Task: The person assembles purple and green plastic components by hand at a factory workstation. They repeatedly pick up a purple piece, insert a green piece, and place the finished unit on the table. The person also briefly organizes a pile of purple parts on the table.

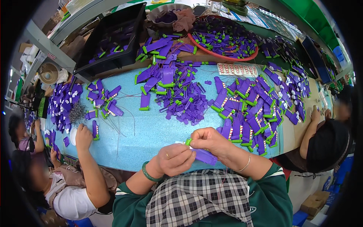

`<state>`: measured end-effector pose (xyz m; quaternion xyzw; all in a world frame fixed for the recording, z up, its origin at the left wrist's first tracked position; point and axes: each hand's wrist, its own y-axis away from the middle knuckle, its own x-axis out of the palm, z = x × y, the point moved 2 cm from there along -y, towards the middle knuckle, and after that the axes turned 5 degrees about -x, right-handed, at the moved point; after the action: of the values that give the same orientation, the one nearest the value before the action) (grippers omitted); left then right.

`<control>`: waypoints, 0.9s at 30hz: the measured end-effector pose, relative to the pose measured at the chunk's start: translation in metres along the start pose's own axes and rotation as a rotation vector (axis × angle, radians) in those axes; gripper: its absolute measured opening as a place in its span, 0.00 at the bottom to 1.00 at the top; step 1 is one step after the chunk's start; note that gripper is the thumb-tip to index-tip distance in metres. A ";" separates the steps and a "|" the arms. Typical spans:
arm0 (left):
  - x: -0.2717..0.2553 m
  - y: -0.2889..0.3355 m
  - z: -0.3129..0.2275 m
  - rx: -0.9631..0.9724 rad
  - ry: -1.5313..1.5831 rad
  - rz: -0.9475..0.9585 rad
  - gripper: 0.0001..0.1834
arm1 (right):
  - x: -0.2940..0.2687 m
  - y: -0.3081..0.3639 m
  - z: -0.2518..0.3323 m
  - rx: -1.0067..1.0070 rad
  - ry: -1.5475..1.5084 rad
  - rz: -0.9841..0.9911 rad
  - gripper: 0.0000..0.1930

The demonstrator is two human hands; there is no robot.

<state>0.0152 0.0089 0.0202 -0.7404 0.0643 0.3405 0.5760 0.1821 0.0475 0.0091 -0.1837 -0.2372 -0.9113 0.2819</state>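
Observation:
Close to my body, above the checked apron, both hands meet on a flat purple and green plastic part [204, 156]. My left hand [175, 159] is closed, its fingertips pinched at the part's green end. My right hand [210, 140] pinches that same green end from the other side, thumb and forefinger together. A bit of white shows between the hands; I cannot tell what it is. On the right, a heap of purple parts with green ends and red-and-white striped stickers [249, 109] lies nearest my right hand. Loose purple pieces [183, 106] are piled farther off in the middle.
A sticker sheet [237, 69] lies beyond the heap. Behind it stands a red basket [227, 57] full of parts; a black tray [85, 71] stands far left. A co-worker's hand [84, 137] touches the table at left. Another person [321, 145] works at right.

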 end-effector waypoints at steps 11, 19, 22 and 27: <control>0.003 0.001 -0.007 -0.017 0.050 0.025 0.12 | -0.015 0.008 -0.017 0.232 -0.254 0.225 0.10; 0.009 0.004 -0.003 -0.125 0.123 0.043 0.12 | -0.036 0.046 -0.022 0.237 -0.213 0.209 0.12; 0.011 0.006 0.003 -0.308 0.230 -0.042 0.14 | -0.052 0.043 -0.021 -0.040 -0.353 0.216 0.08; 0.030 -0.013 0.010 -0.559 0.493 -0.138 0.17 | -0.032 0.037 0.007 -0.650 0.691 -0.100 0.19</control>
<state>0.0399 0.0306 0.0128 -0.9313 0.0557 0.1169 0.3403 0.2306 0.0381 0.0119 0.0633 0.1592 -0.9585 0.2279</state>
